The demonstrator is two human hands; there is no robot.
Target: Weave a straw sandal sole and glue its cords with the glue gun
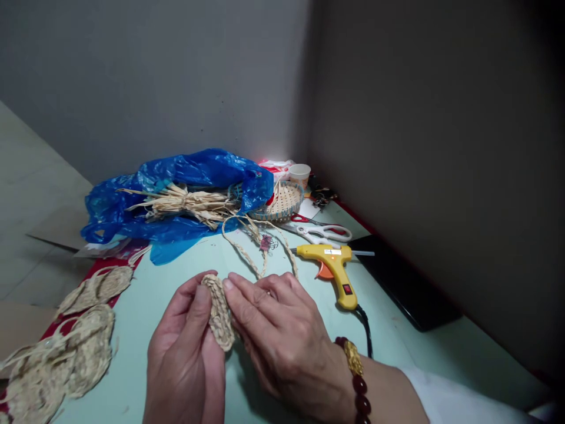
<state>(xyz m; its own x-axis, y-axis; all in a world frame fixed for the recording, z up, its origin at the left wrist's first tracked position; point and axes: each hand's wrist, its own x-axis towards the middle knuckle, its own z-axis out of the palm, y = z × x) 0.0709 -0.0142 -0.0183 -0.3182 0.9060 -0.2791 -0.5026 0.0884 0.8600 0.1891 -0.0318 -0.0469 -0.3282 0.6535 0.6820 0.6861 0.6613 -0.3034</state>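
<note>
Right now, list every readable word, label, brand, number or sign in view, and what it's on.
Nothing legible.
White label on the yellow glue gun: print too small to read.
Red switch on its handle: any marks too small to read.
Cup: faint orange marking, can't make out any words.
Red-and-white packet behind it: too blurred to tell if there is print.

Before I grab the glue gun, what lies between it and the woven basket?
White-handled scissors and a red handle lie between glue gun and basket, in the head view.
</note>
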